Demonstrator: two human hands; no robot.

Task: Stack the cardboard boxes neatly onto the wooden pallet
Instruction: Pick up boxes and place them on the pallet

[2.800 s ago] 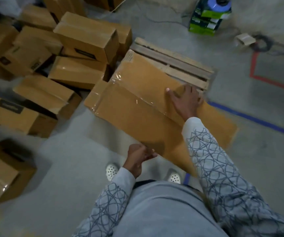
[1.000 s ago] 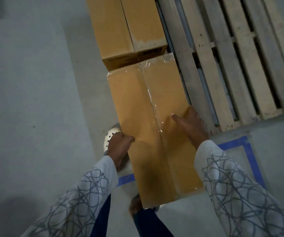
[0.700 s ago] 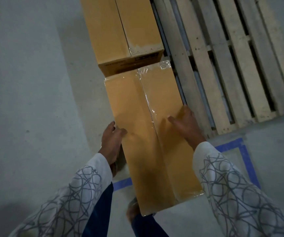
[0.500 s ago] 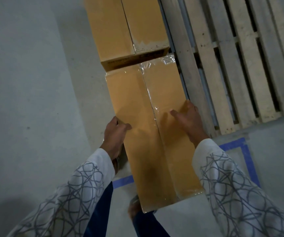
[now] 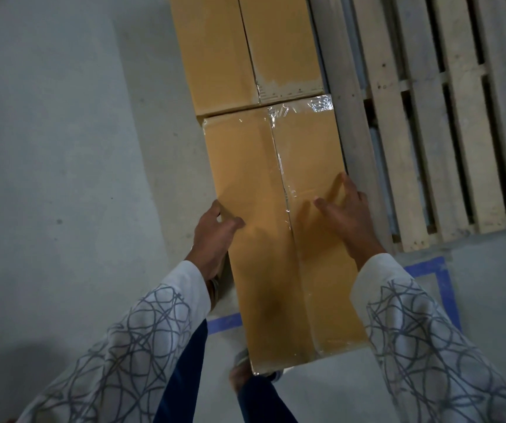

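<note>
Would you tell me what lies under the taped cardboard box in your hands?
Below the near end of the taped cardboard box, a shoe, blue floor tape and concrete floor show. Whether its far end rests on the wooden pallet is hidden by the box itself.

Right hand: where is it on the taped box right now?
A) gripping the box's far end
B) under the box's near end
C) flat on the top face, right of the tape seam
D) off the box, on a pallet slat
C: the right hand lies with straight, spread fingers on top of the taped box, right of the seam.
</note>
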